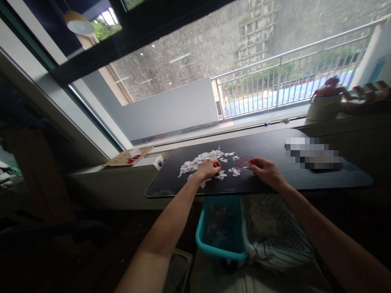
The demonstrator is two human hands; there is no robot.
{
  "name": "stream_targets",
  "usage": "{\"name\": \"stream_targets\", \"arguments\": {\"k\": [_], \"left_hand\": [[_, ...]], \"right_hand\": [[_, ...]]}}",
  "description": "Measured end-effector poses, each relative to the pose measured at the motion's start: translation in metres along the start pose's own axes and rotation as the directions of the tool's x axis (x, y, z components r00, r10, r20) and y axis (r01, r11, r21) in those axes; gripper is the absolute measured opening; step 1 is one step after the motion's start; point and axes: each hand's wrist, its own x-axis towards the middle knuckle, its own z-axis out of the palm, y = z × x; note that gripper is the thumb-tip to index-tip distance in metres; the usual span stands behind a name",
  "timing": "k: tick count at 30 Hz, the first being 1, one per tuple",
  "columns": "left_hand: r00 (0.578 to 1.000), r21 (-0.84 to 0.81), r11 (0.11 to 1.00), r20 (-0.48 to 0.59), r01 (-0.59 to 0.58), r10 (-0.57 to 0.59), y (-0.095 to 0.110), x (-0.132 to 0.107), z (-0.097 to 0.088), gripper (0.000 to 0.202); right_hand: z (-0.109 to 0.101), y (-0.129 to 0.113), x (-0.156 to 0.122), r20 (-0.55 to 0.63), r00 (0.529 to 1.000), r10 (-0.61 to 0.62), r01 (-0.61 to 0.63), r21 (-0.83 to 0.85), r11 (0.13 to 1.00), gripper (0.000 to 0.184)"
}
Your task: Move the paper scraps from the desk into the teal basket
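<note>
A heap of small white and pink paper scraps [200, 159] lies on the dark tabletop [275, 148]. My left hand [209, 167] rests on the near edge of the heap with its fingers curled into a fist; what they hold is hidden. My right hand [265, 171] is closed on a pink see-through protractor [243, 162], which lies flat on the table just right of the scraps.
A teal bin [221, 232] holding scraps stands under the table's front edge, beside striped cloth [276, 236]. A blurred flat object [314, 153] lies at the table's right. A white teapot [324, 103] sits on the sill; cardboard with red scissors [130, 158] lies left.
</note>
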Motion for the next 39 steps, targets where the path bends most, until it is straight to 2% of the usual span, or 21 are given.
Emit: {"name": "stream_targets", "arguments": {"k": [5, 8, 12, 20, 25, 31, 35, 39], "left_hand": [[0.999, -0.007, 0.999, 0.034, -0.038, 0.038, -0.006, -0.005, -0.007, 0.029], [0.999, 0.008, 1.0, 0.049, -0.022, 0.022, -0.005, -0.003, -0.003, 0.025], [0.999, -0.004, 1.0, 0.046, 0.005, -0.005, -0.004, 0.002, 0.002, 0.03], [0.999, -0.044, 0.999, 0.03, -0.02, 0.022, 0.002, 0.001, 0.002, 0.023], [0.999, -0.086, 0.996, 0.031, -0.014, 0.017, 0.005, 0.008, 0.007, 0.03], [0.996, -0.182, 0.98, -0.024, -0.083, 0.08, -0.002, 0.006, 0.004, 0.025], [0.986, -0.184, 0.969, -0.053, -0.165, 0.158, 0.0, 0.002, 0.007, 0.036], [0.977, -0.107, 0.976, -0.123, -0.188, 0.175, 0.005, 0.007, 0.015, 0.015]], "right_hand": [[0.001, 0.003, 0.001, 0.006, 1.0, -0.009, 0.009, -0.013, 1.0, 0.028], [0.001, 0.004, 0.001, 0.002, 1.0, -0.012, 0.012, -0.022, 1.0, 0.028], [0.001, 0.003, 0.001, 0.005, 1.0, -0.016, 0.016, -0.028, 0.999, 0.027], [0.001, 0.002, 0.0, 0.005, 1.0, -0.017, 0.017, -0.025, 1.0, 0.028], [0.001, 0.004, 0.001, 0.004, 1.0, -0.031, 0.031, -0.033, 0.999, 0.027], [0.0, 0.005, 0.001, 0.006, 0.999, -0.033, 0.033, -0.046, 0.998, 0.027], [-0.001, 0.003, 0.0, 0.009, 1.0, -0.03, 0.03, -0.052, 0.998, 0.029], [0.0, 0.001, -0.001, 0.004, 0.999, -0.033, 0.033, -0.052, 0.998, 0.029]]}}
